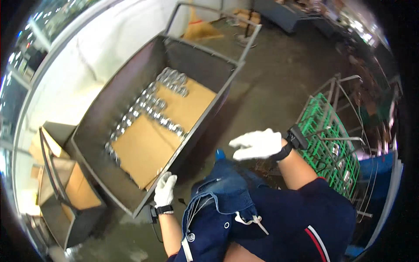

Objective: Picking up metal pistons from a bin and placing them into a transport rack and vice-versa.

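My left hand (165, 191), in a white glove, is at the near rim of a large dark metal cart (104, 98) and seems to rest against it. Its fingers are slightly bent, with nothing visible in them. To the right of the cart, my white-gloved right hand (258, 144) hangs in the air with its fingers stretched out, holding nothing. Inside the cart lie flat brown cardboard sheets (144, 148). Shiny ring-like metal parts (150, 102) stand in rows along the far side and across the middle of the cardboard.
At right stands a green wire rack (325, 139) on a metal frame, with some shiny parts on it. A dark bin with cardboard (83, 187) sits left of the cart. Behind the cart are a straw broom (198, 29) and a cardboard box (248, 17).
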